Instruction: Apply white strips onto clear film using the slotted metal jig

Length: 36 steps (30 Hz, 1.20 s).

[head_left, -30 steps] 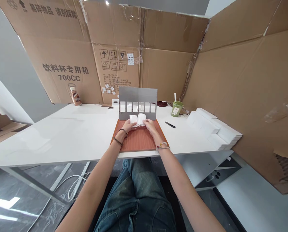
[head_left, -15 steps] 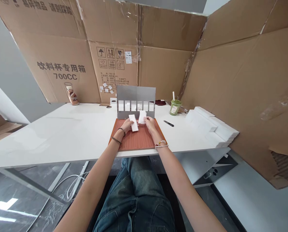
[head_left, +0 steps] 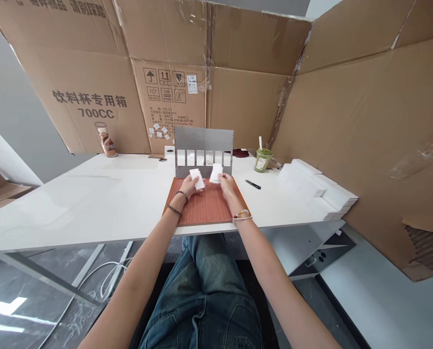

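My left hand (head_left: 189, 185) is closed around a white card-like piece (head_left: 197, 178), its thumb lying on top. Just to the right, my right hand (head_left: 226, 183) pinches a second white card-like piece (head_left: 216, 173) by its right edge. Both pieces are held up over a reddish-brown board (head_left: 205, 208), with a small gap between them. Whether each is one card or a thin stack I cannot tell. Behind them a grey panel (head_left: 203, 138) with a row of rectangular slots stands upright at the board's far edge. White shows through the slots.
To the right, a black pen (head_left: 253, 184) lies on the white table (head_left: 92, 203). Beyond it stand a green cup (head_left: 263, 160) with a straw and stacked white sheets (head_left: 311, 186). Tall cardboard walls (head_left: 245, 97) close off the back and right side.
The white piece in my left hand has moved slightly up and left and turned. My right hand has shifted its piece a little to the right, widening the gap.
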### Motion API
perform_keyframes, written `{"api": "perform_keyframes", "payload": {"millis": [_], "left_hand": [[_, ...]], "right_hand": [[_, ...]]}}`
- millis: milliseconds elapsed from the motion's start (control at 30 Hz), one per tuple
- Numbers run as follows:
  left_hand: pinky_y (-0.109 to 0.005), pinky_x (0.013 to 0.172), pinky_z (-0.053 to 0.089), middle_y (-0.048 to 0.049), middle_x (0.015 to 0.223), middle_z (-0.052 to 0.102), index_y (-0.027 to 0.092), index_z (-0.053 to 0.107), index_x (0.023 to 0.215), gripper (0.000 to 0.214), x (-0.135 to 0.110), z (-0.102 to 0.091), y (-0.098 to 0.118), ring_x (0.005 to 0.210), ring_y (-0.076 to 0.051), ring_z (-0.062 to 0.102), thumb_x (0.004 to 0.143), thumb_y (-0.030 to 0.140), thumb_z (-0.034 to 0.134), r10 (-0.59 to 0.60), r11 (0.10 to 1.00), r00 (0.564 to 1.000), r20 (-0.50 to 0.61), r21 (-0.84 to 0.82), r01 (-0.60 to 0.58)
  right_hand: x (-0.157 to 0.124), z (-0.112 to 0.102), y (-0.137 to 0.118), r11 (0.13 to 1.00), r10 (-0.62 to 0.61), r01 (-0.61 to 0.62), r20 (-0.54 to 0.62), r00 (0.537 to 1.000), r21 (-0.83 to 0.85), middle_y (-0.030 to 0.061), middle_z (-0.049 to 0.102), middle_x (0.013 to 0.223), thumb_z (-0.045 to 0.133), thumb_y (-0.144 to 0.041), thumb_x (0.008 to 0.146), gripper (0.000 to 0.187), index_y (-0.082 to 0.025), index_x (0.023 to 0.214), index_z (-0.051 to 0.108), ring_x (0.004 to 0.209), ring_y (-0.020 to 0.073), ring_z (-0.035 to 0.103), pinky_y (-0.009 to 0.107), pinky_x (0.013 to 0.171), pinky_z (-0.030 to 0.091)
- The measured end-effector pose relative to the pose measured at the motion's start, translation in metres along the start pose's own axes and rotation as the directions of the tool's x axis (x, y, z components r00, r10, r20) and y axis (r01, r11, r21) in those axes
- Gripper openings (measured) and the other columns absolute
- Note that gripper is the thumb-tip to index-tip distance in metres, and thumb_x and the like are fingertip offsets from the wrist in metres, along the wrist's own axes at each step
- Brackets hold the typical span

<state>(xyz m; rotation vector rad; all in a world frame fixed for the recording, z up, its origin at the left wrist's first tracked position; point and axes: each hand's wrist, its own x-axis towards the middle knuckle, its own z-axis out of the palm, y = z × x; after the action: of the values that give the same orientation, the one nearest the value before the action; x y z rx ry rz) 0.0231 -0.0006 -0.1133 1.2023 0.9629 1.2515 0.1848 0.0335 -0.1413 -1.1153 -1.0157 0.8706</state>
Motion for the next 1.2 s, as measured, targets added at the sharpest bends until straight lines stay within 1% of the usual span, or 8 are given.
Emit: {"api": "perform_keyframes", "payload": {"millis": [100, 300, 533, 667, 1000, 1200], "left_hand": [[-0.031, 0.068, 0.055, -0.0055, 0.1, 0.061, 0.013, 0.057, 0.109, 0.025, -0.0002, 0.0015, 0.0012, 0.08, -0.015, 0.061, 0.091, 0.03, 0.057, -0.031, 0.999, 1.0, -0.001, 0.008, 0.031], [-0.035, 0.074, 0.055, -0.0072, 0.108, 0.06, 0.014, 0.056, 0.113, 0.028, 0.0019, 0.0041, 0.0021, 0.088, -0.017, 0.061, 0.091, 0.032, 0.056, -0.043, 0.999, 0.998, -0.043, -0.007, 0.043], [-0.03, 0.067, 0.055, -0.0049, 0.098, 0.062, 0.013, 0.058, 0.106, 0.024, -0.0016, 0.0046, 0.0051, 0.078, -0.014, 0.061, 0.091, 0.031, 0.057, -0.029, 0.999, 0.999, -0.042, 0.015, 0.029], [-0.03, 0.066, 0.055, -0.0048, 0.097, 0.062, 0.013, 0.058, 0.106, 0.023, -0.0023, 0.0042, 0.0049, 0.077, -0.014, 0.061, 0.091, 0.03, 0.057, -0.015, 1.0, 1.0, -0.025, 0.016, 0.016], [-0.033, 0.071, 0.055, -0.0063, 0.104, 0.061, 0.013, 0.057, 0.111, 0.026, 0.0027, -0.0003, 0.0003, 0.084, -0.016, 0.062, 0.091, 0.029, 0.057, 0.013, 0.997, 0.999, -0.053, -0.07, -0.016], [-0.034, 0.073, 0.055, -0.0068, 0.106, 0.061, 0.014, 0.056, 0.113, 0.027, 0.0053, -0.0004, -0.0014, 0.087, -0.017, 0.062, 0.09, 0.028, 0.058, 0.023, 0.994, 0.999, -0.045, -0.106, -0.028]], "right_hand": [[-0.0002, 0.0003, 0.0001, 1.0, 0.0, 0.0, 0.004, 1.0, 0.004, 0.0055, 0.062, 0.103, 0.057, -0.033, 0.092, 0.024, -0.013, 0.106, 0.059, 0.088, 0.0166, 0.062, 0.035, 0.077, 0.054], [0.0005, -0.0005, 0.0007, 1.0, -0.004, 0.004, 0.006, 1.0, 0.003, 0.0058, 0.062, 0.104, 0.058, -0.033, 0.092, 0.025, -0.013, 0.107, 0.059, 0.089, 0.0171, 0.062, 0.036, 0.078, 0.054], [0.0012, -0.0006, 0.0011, 1.0, -0.018, 0.018, 0.014, 1.0, 0.008, 0.0053, 0.062, 0.102, 0.058, -0.033, 0.092, 0.024, -0.013, 0.105, 0.06, 0.087, 0.0167, 0.062, 0.035, 0.077, 0.054], [0.0021, 0.0004, 0.0015, 1.0, -0.013, 0.013, 0.009, 1.0, 0.008, 0.0053, 0.062, 0.102, 0.058, -0.033, 0.092, 0.024, -0.013, 0.105, 0.06, 0.087, 0.0165, 0.062, 0.035, 0.076, 0.054], [-0.0005, -0.0008, -0.0023, 1.0, 0.001, -0.001, 0.003, 1.0, 0.004, 0.0046, 0.063, 0.099, 0.058, -0.033, 0.092, 0.023, -0.013, 0.102, 0.06, 0.084, 0.0154, 0.062, 0.033, 0.074, 0.054], [-0.0016, -0.0004, -0.0043, 1.0, 0.008, -0.008, 0.014, 1.0, -0.007, 0.0049, 0.062, 0.101, 0.058, -0.033, 0.092, 0.023, -0.013, 0.104, 0.06, 0.086, 0.0161, 0.062, 0.034, 0.075, 0.054]]}}
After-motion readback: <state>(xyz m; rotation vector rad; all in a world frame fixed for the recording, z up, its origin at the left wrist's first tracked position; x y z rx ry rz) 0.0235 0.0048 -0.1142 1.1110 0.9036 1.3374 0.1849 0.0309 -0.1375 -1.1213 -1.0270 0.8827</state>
